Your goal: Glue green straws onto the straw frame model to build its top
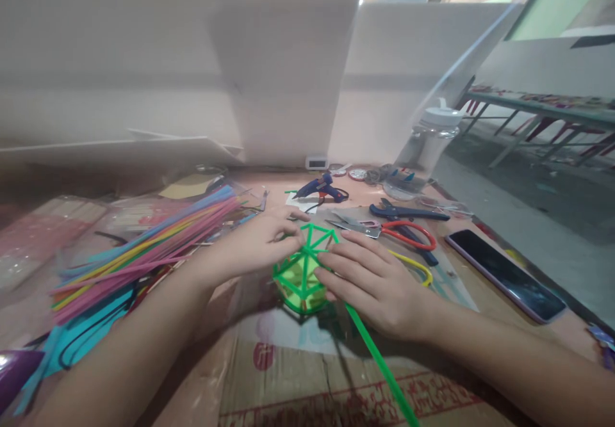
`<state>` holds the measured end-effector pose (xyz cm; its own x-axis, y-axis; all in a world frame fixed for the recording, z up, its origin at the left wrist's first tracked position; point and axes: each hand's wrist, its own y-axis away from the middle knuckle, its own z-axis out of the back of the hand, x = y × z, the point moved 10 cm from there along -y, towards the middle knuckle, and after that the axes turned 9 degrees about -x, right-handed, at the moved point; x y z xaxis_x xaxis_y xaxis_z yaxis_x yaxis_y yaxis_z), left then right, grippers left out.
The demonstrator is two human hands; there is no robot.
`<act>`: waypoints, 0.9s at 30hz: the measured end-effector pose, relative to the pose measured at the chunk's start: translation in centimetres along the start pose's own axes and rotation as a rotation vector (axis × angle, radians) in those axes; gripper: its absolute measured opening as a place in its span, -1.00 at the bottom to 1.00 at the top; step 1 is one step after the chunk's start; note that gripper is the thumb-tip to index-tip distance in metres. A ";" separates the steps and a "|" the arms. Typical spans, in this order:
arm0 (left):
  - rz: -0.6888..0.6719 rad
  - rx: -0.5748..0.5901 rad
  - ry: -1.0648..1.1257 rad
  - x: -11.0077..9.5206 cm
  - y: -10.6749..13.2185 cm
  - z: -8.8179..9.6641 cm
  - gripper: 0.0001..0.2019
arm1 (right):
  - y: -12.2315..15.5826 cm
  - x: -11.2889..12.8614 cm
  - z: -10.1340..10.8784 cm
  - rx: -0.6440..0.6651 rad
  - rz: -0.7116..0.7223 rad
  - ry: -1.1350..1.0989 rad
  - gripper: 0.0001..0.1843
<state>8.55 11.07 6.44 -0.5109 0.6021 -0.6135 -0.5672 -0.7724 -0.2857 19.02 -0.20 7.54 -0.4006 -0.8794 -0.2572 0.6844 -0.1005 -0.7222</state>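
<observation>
A domed green frame [303, 286] made of pipe cleaners forming triangles, with yellow-green material inside, sits in front of me. My left hand [263, 242] grips its upper left side, thumb and fingers bent at the rim. My right hand [379, 280] holds its right side, with the fingers laid close together along it and the thumb mostly hidden. From beneath the right hand a long green pipe cleaner [379, 356] runs down toward the bottom edge of the view.
Bundled coloured pipe cleaners [144, 248] lie left. Beyond the frame are a blue glue gun [319, 187], red-handled scissors [408, 232] and blue-handled pliers [408, 212]. A phone [504, 273] lies right, a clear bottle [425, 148] behind it. White boards [288, 81] stand at the back.
</observation>
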 end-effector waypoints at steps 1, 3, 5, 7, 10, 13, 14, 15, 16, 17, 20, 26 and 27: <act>0.000 0.004 0.014 0.1 0.0 -0.1 -0.69 | 0.0 0.1 0.0 0.001 0.009 0.013 -0.73; 0.018 0.019 0.049 0.4 0.0 -0.5 -0.72 | 0.0 0.1 0.0 0.003 0.013 0.022 -0.73; 0.059 0.039 0.079 0.9 -0.1 -0.8 -0.74 | 0.1 0.2 -0.1 0.009 0.012 0.014 -0.73; 0.095 0.054 0.101 1.4 -0.1 -1.1 -0.75 | 0.1 0.1 -0.3 0.021 0.008 0.005 -0.71; 0.117 0.073 0.136 1.7 -0.1 -1.3 -0.76 | 0.1 0.0 -0.3 0.024 -0.003 -0.003 -0.70; 0.113 0.085 0.147 1.7 -0.1 -1.4 -0.78 | 0.1 0.1 -0.1 0.004 -0.002 0.006 -0.71; 0.112 0.087 0.146 1.6 -0.1 -1.4 -0.79 | 0.0 0.2 0.0 0.001 -0.001 0.016 -0.71; 0.112 0.089 0.146 1.6 -0.1 -1.4 -0.80 | 0.0 0.2 0.0 0.000 0.001 0.027 -0.71; 0.113 0.090 0.147 1.5 -0.1 -1.5 -0.80 | 0.1 0.3 0.0 0.000 0.004 0.033 -0.70; 0.115 0.092 0.148 1.5 -0.2 -1.5 -0.80 | 0.1 0.4 -0.1 0.001 0.010 0.035 -0.70; 0.121 0.090 0.138 1.5 -0.2 -1.7 -0.80 | 0.1 0.6 0.0 -0.006 0.031 0.029 -0.67; 0.147 0.066 0.126 2.1 0.0 -1.8 -0.79 | -0.1 1.0 1.1 -0.084 0.088 -0.001 -0.64; 0.145 0.063 0.127 2.1 0.0 -1.8 -0.79 | -0.2 1.1 1.3 -0.096 0.092 -0.005 -0.63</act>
<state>8.66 11.99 3.81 -0.5071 0.4520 -0.7339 -0.5351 -0.8326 -0.1430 19.28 -1.74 8.24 -0.3353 -0.8853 -0.3221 0.6567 0.0255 -0.7537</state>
